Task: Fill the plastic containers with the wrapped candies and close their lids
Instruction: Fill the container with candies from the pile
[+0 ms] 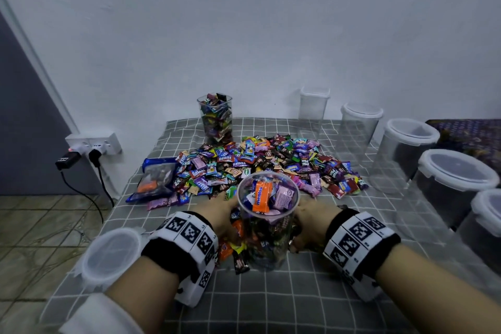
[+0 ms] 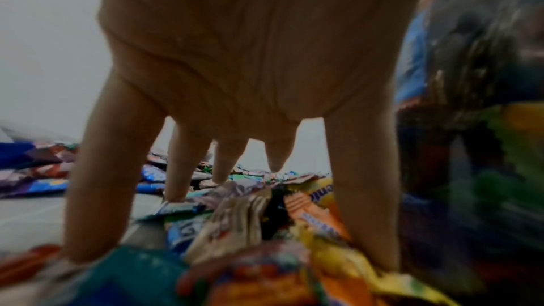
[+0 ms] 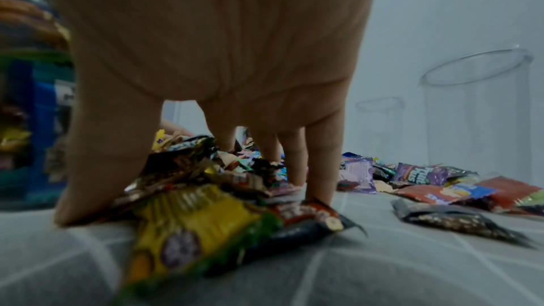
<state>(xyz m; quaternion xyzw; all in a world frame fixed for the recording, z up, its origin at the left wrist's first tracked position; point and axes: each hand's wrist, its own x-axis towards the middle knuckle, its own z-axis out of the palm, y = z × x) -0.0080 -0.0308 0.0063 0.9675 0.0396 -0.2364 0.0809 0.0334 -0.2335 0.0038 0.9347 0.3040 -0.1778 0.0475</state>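
Forearms: your two forearms enter from the near edge, each with a black wrist band carrying square-patterned marker tags.
Loose lid: round and translucent; it lies flat at the near left corner of the worktop, just left of your left wrist.
Left hand: your fingers are spread and point down onto a small heap of wrapped candies at the left foot of the near container. The left wrist view shows the fingertips touching wrappers, caging the heap without closing round any piece.
Right hand: the same posture at the right foot of the near container. Thumb and fingers stand on the cloth around a small cluster of wrappers; nothing is pinched.
Near container: clear, round, upright and lidless, standing between your hands. It is filled to the rim; an orange Mentos piece lies on top.
Candy pile: mixed wrapped candies spread over the middle of the worktop, beyond the near container.
Far container: clear, lidless, heaped full, standing behind the pile near the wall.
Lidded containers: five with white lids, in a row along the right edge. Contents cannot be determined.
Blue bag: lies at the left edge of the pile.
Worktop cover: grey cloth with a white grid.
Wall outlet: left of the worktop, with two plugs inserted.
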